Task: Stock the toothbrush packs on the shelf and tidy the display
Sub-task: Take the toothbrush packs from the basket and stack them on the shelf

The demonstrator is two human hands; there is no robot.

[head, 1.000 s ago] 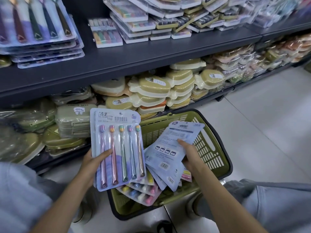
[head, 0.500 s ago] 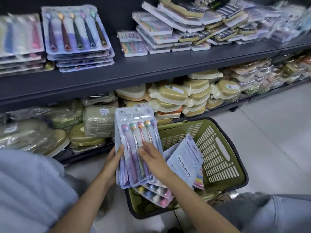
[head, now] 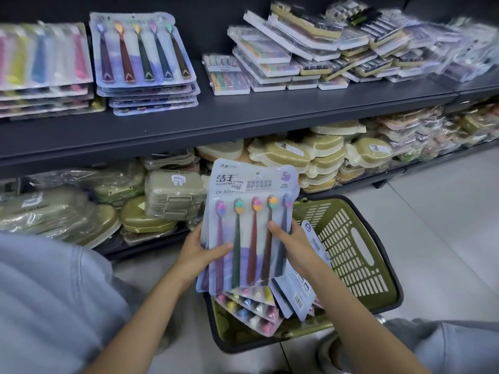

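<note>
**Both hands hold a bundle of toothbrush packs over the basket**

The left hand (head: 199,255) grips the left edge of a small bundle of packs (head: 251,228), thumb laid across the front, fingers curled behind. The right hand (head: 293,244) clasps the right edge, thumb on the front card, fingers wrapped round the back. The front pack stands nearly upright, tilted slightly right, and shows five brushes with coloured heads under a printed header. Edges of more packs peek out behind it on the left.

The bundle hangs above the near left part of a green basket (head: 359,255) that sits on the floor (head: 445,211). Inside the basket lie further packs (head: 251,309), fanned out toward the near rim, some face down with a barcode showing.

On the upper shelf (head: 243,117), toward its left end, a stack of five-brush packs (head: 145,63) lies flat, with a blurred stack of pastel packs (head: 43,68) just beside it at the left edge. Slim boxed sets (head: 297,55) are piled unevenly across the middle and right of the same shelf. The lower shelf is crowded with olive and cream cases (head: 297,157) in wrap.

Grey sleeves or trouser legs show at the lower left and lower right corners of the view.
</note>
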